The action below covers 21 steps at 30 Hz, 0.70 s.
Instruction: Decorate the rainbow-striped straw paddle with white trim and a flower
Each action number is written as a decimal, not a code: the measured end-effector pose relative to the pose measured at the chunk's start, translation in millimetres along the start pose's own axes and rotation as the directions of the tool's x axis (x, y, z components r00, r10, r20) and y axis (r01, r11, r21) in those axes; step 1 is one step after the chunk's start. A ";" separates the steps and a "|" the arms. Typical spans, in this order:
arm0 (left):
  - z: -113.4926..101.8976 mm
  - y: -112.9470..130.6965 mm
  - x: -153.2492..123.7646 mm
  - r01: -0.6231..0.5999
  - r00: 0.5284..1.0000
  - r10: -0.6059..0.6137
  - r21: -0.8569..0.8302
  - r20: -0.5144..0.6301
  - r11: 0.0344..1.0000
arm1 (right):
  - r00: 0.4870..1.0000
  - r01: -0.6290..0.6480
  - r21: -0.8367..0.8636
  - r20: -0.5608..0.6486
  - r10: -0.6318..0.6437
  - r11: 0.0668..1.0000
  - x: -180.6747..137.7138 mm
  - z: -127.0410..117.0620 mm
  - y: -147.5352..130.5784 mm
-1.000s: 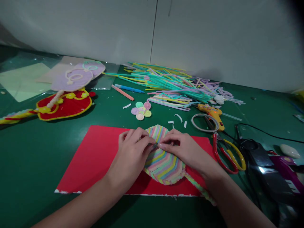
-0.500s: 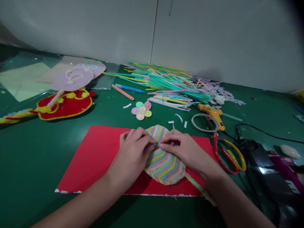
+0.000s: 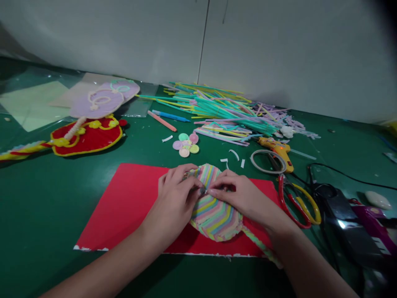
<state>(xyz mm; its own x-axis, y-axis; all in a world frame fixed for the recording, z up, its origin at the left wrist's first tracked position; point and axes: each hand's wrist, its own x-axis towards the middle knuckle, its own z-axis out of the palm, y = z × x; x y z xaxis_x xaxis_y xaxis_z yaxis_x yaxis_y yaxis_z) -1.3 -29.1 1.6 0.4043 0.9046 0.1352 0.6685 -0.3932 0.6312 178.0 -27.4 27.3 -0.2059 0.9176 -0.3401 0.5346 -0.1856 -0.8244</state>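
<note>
A round fan (image 3: 214, 213) covered in pastel chevron stripes lies on a red sheet (image 3: 130, 203) on the green table. Both my hands rest on it, fingertips meeting near its upper middle. My left hand (image 3: 175, 198) has its fingers curled and pressed down onto the stripes. My right hand (image 3: 238, 194) is curled the same way, pinching at the same spot. Whatever small piece sits between the fingertips is too small to name. The fan's braided handle (image 3: 259, 244) runs out under my right wrist.
A heap of coloured straws (image 3: 217, 111) lies behind, with a yellow glue gun (image 3: 277, 149), a tape ring (image 3: 267, 160) and red-yellow scissors (image 3: 294, 203) to the right. A pastel flower (image 3: 185, 145), a red fan (image 3: 87, 138) and a lilac fan (image 3: 99, 101) sit left.
My hands have stayed on the striped fan; the left fingers have shifted slightly up along the stripes. The view has tipped a little.
</note>
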 end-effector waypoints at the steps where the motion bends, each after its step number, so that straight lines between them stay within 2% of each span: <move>1: 0.1 -0.2 0.0 -0.002 1.000 0.002 -0.004 -0.001 1.000 | 1.000 0.001 -0.006 0.001 -0.001 1.000 0.1 -0.2 -0.2; 14: 1.2 -2.8 0.9 -0.004 0.999 0.006 -0.047 0.041 0.999 | 1.000 -0.001 0.001 -0.018 0.001 1.000 0.4 2.1 1.5; 21: -1.1 -2.8 4.2 -0.011 0.995 0.017 -0.058 0.103 0.998 | 0.999 0.005 0.006 -0.037 -0.005 1.000 -0.5 3.9 0.9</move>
<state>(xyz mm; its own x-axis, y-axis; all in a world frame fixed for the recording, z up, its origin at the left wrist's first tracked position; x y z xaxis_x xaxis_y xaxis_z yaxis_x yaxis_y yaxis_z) -2.1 -24.0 1.3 0.4782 0.8757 0.0666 0.6266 -0.3933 0.6728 175.4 -29.4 25.0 -0.1778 0.9308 -0.3194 0.5287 -0.1834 -0.8287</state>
